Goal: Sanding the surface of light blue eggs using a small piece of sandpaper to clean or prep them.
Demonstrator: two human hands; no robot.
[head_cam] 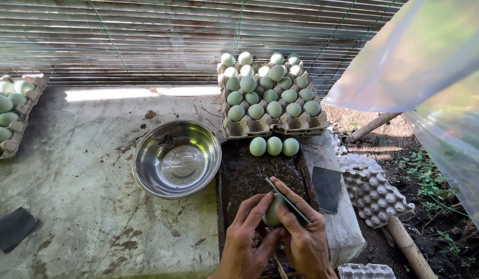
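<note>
Stained concrete slab (84, 206) fills the frame; at bottom centre, the left hand (244, 243) cups a pale green egg (272, 213) while the right hand (304, 237) pinches a thin dark blade (288, 201) against it, above a dark muddy tray (250, 173) beside a steel bowl (176, 157).

Two bare hands, left hand (247, 237) and right hand (301, 235), are showing with uncovered wrists; no gloves, rings or sleeves are appearing.

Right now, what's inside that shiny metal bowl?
The metal bowl holds no eggs or tools; only its reflective bottom and some dirt smears near the rim show. What lies beneath it is covered.
</note>
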